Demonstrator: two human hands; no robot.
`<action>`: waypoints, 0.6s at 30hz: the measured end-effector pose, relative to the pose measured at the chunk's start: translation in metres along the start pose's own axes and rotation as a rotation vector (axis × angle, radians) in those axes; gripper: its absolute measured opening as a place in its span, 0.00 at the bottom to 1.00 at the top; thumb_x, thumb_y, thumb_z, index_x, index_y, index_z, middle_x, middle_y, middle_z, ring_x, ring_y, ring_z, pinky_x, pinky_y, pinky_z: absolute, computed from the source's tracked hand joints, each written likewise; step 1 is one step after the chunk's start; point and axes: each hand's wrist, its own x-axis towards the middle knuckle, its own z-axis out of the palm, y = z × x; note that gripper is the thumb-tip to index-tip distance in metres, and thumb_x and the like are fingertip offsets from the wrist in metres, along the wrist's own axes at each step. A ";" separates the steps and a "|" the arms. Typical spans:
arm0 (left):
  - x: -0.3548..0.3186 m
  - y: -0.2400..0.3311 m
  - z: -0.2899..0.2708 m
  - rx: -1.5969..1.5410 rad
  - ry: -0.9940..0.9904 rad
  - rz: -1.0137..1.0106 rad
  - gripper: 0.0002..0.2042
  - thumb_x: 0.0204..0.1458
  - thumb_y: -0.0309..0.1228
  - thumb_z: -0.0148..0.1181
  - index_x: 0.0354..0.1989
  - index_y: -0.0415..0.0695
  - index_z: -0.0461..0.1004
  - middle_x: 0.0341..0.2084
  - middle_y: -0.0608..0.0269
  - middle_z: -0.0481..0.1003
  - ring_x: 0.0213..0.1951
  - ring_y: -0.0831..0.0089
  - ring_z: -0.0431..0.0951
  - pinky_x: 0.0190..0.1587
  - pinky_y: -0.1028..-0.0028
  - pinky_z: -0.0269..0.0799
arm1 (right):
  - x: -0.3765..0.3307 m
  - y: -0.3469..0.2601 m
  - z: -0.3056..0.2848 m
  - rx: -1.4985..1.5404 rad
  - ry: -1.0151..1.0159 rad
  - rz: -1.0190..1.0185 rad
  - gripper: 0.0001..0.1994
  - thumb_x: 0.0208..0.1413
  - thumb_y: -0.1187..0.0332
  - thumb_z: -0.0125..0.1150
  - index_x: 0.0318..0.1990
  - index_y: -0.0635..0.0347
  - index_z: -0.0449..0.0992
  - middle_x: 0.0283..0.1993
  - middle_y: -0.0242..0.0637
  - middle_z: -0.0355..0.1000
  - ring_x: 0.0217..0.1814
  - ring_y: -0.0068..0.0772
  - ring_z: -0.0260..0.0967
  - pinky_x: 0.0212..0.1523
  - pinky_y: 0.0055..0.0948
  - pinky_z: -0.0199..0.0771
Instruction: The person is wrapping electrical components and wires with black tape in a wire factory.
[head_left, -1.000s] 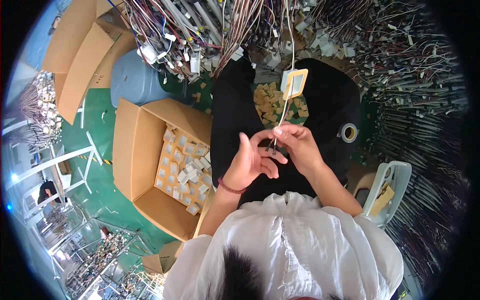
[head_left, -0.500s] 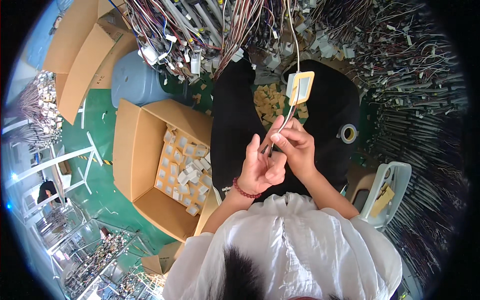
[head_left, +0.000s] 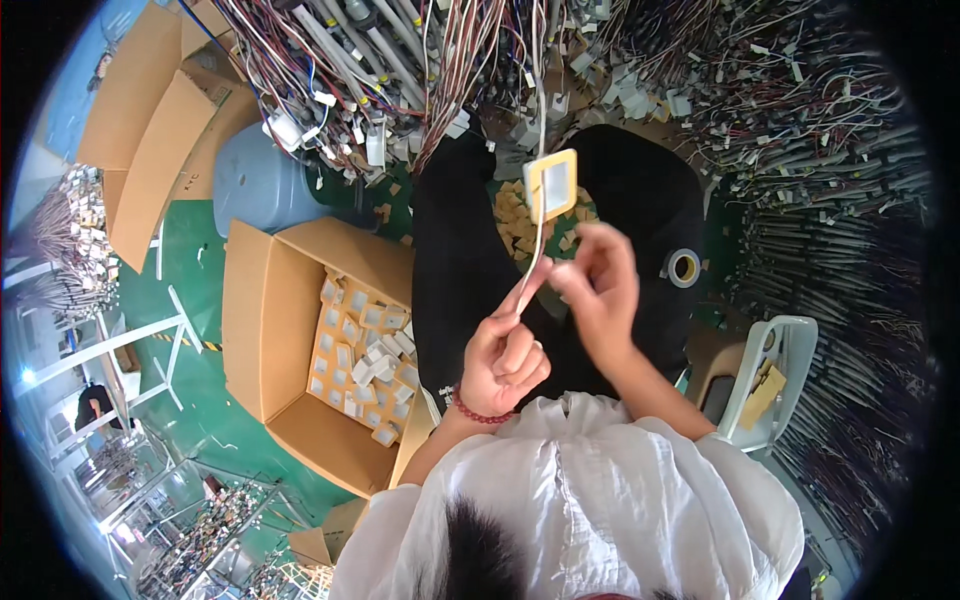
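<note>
A thin white-and-dark cable [head_left: 543, 115] hangs from the bundles above and passes by a small white box-shaped part with a tan rim [head_left: 571, 187]. Below that part, my left hand [head_left: 506, 362] pinches the cable's lower end between thumb and fingers, index finger stretched along it. My right hand [head_left: 606, 290] hovers just to the right, slightly blurred. Its fingers are loosely bent and parted from the thumb, with nothing seen between them. The cable's tip is hidden in my left hand.
At left, an open cardboard box [head_left: 250, 320] contains many similar white-and-tan parts. A blue-grey stool [head_left: 262, 170] stands behind it. Tan scraps [head_left: 515, 225] lie between my legs. A tape roll [head_left: 684, 268] rests on my right leg. Cable bundles [head_left: 810, 260] line the right side.
My right hand has let go of the cable and moved slightly right. My left hand has closed on the cable's end. The white-and-tan part has shifted left.
</note>
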 end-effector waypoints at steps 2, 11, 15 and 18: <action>-0.008 0.007 0.005 0.024 -0.005 -0.002 0.29 0.60 0.29 0.31 0.70 0.45 0.35 0.05 0.74 0.49 0.07 0.82 0.46 0.12 0.80 0.46 | 0.024 -0.023 -0.011 -0.028 -0.073 -0.169 0.17 0.53 0.78 0.54 0.51 0.64 0.68 0.45 0.39 0.66 0.44 0.28 0.66 0.45 0.25 0.67; -0.027 0.029 -0.002 0.250 0.034 0.000 0.29 0.59 0.29 0.32 0.70 0.43 0.36 0.04 0.74 0.49 0.06 0.82 0.45 0.12 0.80 0.44 | 0.075 -0.064 -0.008 -0.327 -0.997 -0.375 0.11 0.51 0.78 0.60 0.43 0.64 0.76 0.39 0.43 0.73 0.42 0.43 0.71 0.44 0.33 0.71; -0.031 0.035 -0.001 0.271 -0.041 0.007 0.30 0.59 0.28 0.33 0.69 0.40 0.35 0.04 0.71 0.50 0.07 0.81 0.46 0.12 0.79 0.44 | 0.075 -0.059 -0.010 -0.314 -0.906 -0.382 0.08 0.48 0.78 0.64 0.38 0.63 0.79 0.35 0.38 0.74 0.35 0.36 0.72 0.36 0.28 0.72; -0.033 0.038 0.000 0.258 -0.110 -0.025 0.30 0.58 0.28 0.32 0.69 0.40 0.34 0.04 0.71 0.51 0.06 0.80 0.47 0.12 0.78 0.44 | 0.071 -0.072 -0.009 -0.330 -0.926 -0.170 0.08 0.46 0.79 0.64 0.36 0.62 0.79 0.34 0.37 0.73 0.32 0.33 0.70 0.34 0.26 0.70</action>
